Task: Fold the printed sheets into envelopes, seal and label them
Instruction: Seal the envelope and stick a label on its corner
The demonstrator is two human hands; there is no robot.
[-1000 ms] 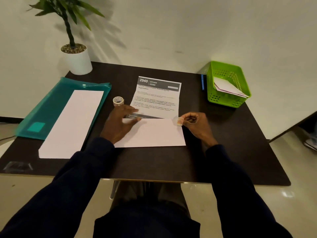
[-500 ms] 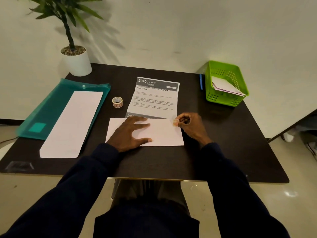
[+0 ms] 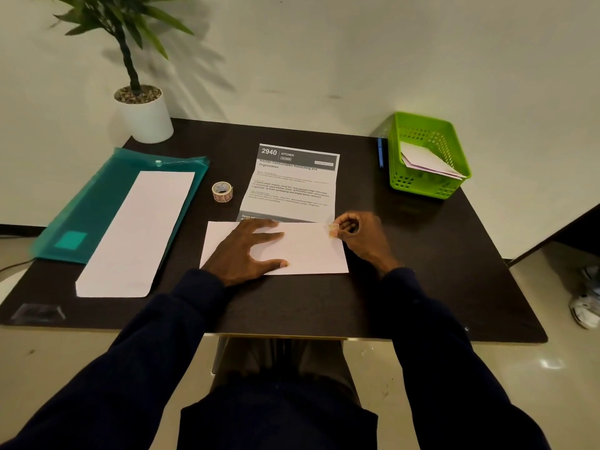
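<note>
A printed sheet [image 3: 292,186] headed "2940 KITCHEN" lies in the middle of the dark table, its lower third folded up as a blank white flap [image 3: 311,251]. My left hand [image 3: 246,251] lies flat on that flap, fingers spread. My right hand [image 3: 360,238] pinches a small sticker [image 3: 333,230] at the flap's upper right corner. A roll of stickers [image 3: 222,191] stands left of the sheet.
A teal plastic folder [image 3: 97,203] with a long white sheet [image 3: 136,235] on it lies at the left. A green basket [image 3: 425,154] holding folded papers stands at the back right, a blue pen [image 3: 380,152] beside it. A potted plant [image 3: 143,115] stands at the back left.
My left hand slid from the fold's top edge down onto the flap and flattened. My right hand brought the sticker slightly inward to the flap's corner.
</note>
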